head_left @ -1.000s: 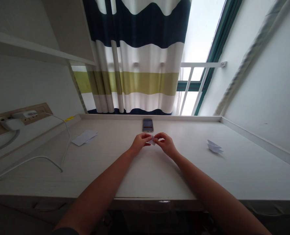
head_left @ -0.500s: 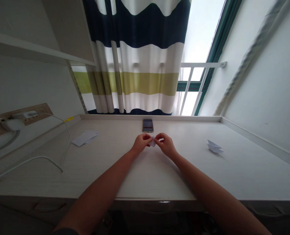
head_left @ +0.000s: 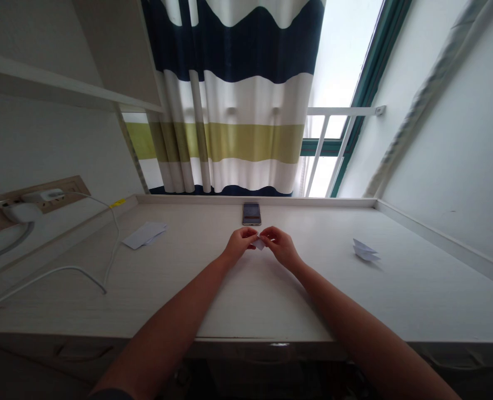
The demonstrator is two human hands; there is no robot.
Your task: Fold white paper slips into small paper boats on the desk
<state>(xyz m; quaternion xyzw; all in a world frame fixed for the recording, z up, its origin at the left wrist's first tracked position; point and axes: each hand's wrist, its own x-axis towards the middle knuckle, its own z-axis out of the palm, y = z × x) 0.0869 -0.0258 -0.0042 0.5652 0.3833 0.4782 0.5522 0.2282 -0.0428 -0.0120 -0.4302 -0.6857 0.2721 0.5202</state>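
While we look down at the white worktop [head_left: 246, 300], our left hand [head_left: 240, 244] and right hand [head_left: 283, 247] meet near its middle. The fingers [head_left: 271, 233] of both hands are closed in a pinch on a small piece of folded white paper [head_left: 259, 243], which sits between them. Just beyond, at 12 o'clock from the hands, lies a smartphone [head_left: 251, 214]. Well apart at 9 o'clock we find loose white paper sheets [head_left: 143, 235], and at 3 o'clock a folded white paper shape [head_left: 365, 250]. Farther off at 10 o'clock, a white plug [head_left: 19, 211] sits in a wall socket panel [head_left: 69, 187], and a white cable [head_left: 63, 270] trails across the worktop. A striped curtain [head_left: 229, 128] hangs behind everything.
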